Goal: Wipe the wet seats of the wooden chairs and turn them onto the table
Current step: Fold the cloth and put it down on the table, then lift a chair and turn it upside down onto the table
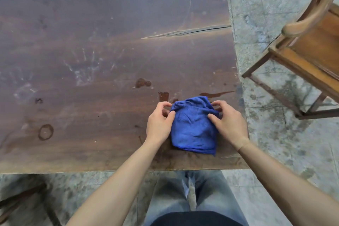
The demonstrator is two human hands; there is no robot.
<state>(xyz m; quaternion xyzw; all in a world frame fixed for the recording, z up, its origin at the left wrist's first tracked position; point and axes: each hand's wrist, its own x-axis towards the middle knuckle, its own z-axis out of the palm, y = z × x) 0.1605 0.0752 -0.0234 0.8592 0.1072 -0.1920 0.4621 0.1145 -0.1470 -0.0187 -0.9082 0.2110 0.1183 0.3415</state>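
Note:
A folded blue cloth (192, 126) lies on the dark wooden table (91, 51) near its front right corner. My left hand (158, 123) pinches the cloth's far left corner between thumb and curled fingers. My right hand (227, 121) pinches the far right corner, its thumb lying on top of the fabric. A wooden chair (310, 49) with a curved armrest stands upright on the floor to the right of the table, its seat partly cut off by the frame edge.
Small puddles (143, 82) and wet streaks sit on the table just beyond the cloth. A long crack (183, 32) runs in from the table's right edge. The stone floor is damp and stained. A dark wooden piece (22, 198) shows at lower left.

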